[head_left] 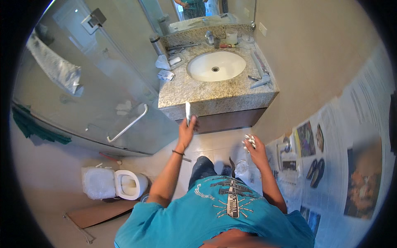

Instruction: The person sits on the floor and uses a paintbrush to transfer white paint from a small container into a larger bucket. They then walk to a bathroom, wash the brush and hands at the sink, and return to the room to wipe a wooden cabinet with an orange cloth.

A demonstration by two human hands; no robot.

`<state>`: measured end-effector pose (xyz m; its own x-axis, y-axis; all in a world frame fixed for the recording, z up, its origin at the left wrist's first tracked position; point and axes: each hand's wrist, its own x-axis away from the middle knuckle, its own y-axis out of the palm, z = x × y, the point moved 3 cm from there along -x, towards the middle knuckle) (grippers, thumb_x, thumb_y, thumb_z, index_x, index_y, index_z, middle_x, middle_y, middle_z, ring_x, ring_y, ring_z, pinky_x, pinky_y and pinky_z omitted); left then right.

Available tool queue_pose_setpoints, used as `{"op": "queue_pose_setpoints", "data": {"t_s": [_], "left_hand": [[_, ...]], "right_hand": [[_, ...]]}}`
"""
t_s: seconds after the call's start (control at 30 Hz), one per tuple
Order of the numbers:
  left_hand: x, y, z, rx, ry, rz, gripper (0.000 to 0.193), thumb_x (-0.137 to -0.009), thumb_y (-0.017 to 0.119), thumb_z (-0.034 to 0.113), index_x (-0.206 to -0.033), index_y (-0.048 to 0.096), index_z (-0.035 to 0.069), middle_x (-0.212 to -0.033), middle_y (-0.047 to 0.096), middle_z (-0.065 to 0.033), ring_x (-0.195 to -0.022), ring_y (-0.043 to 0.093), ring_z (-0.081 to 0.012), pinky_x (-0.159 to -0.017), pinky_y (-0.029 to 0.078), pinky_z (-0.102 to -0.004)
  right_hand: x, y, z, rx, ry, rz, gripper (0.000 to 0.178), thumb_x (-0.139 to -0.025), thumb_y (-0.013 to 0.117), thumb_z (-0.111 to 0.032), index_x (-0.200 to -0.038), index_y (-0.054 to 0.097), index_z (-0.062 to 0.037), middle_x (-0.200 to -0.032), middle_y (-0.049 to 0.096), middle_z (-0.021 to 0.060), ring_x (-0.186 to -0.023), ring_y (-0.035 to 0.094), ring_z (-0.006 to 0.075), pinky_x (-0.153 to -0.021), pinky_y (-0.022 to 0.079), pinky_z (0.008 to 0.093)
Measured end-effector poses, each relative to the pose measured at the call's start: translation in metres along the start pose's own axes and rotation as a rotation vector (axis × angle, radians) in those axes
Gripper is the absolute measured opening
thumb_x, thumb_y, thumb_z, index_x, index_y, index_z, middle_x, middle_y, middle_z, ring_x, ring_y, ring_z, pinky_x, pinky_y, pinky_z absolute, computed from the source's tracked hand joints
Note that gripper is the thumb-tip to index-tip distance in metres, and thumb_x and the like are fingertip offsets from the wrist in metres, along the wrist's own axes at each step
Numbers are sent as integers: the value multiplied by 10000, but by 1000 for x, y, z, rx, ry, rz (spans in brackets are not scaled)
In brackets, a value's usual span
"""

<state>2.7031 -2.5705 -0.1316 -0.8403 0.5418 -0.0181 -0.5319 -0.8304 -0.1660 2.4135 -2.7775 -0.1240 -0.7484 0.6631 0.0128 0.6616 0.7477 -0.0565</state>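
My left hand [187, 131] is closed on a slim white strip-like object [188, 110], which points up in front of the vanity's front edge. I cannot make out exactly what kind of thing it is. A dark band circles that wrist. Farther right and a little lower, my right hand [257, 151] is curled around several small white pieces [249, 141], too small to name. Both hands are raised above the floor, apart from each other, between me and the granite counter [178, 96].
An oval white sink [216, 76] is set into the counter, with a faucet [209, 38] behind it. A grey-headed tool [260, 81] lies at its right. Left are a glass shower door with a handle [128, 124] and a toilet [131, 184]. Printed paper sheets [331, 136] spread at right, with sandals [317, 172].
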Motion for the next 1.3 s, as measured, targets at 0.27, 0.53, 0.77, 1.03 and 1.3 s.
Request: {"op": "queue_pose_setpoints", "data": {"t_s": [0.27, 0.53, 0.77, 1.03, 1.3], "left_hand": [[-361, 34, 41, 251, 172, 24, 457, -1113, 536, 407, -1208, 625, -30, -1019, 705, -100, -923, 717, -198, -762, 581, -356], [-591, 105, 40, 411, -60, -7, 441, -1127, 500, 416, -1135, 555, -21, -1057, 679, -118, -919, 704, -213, -797, 594, -361], [-610, 114, 104, 504, 218, -92, 450, -1126, 506, 423, -1165, 577, -20, -1067, 685, -91, -939, 676, -191, -851, 575, -358], [-499, 39, 14, 196, -81, -53, 469, -1128, 496, 431, -1205, 604, -19, -975, 689, -86, -721, 672, -137, -605, 537, -277], [-447, 17, -55, -174, -352, -171, 385, -1081, 614, 399, -1090, 679, 19, -702, 615, -21, -581, 575, -114, -537, 440, -299]], "right_hand": [[-141, 33, -26, 20, 30, 110, 259, -1050, 681, -216, -1232, 674, -32, -1039, 731, 28, -881, 661, 97, -780, 534, 275], [-214, 57, 8, -167, 307, 383, 235, -1064, 652, -201, -1252, 674, -62, -1044, 722, 10, -883, 640, 71, -755, 493, 257], [-450, 105, 47, -252, 182, 88, 282, -1067, 626, -193, -1261, 655, 9, -1165, 712, 73, -1007, 674, 130, -870, 549, 299], [-676, 207, 104, -610, 589, 88, 310, -1023, 664, -106, -1310, 636, 9, -1183, 731, 104, -1021, 721, 211, -840, 582, 337], [-746, 208, 141, 20, 522, -198, 272, -958, 804, -291, -1000, 715, -37, -955, 693, 31, -870, 604, 145, -782, 484, 373]]}}
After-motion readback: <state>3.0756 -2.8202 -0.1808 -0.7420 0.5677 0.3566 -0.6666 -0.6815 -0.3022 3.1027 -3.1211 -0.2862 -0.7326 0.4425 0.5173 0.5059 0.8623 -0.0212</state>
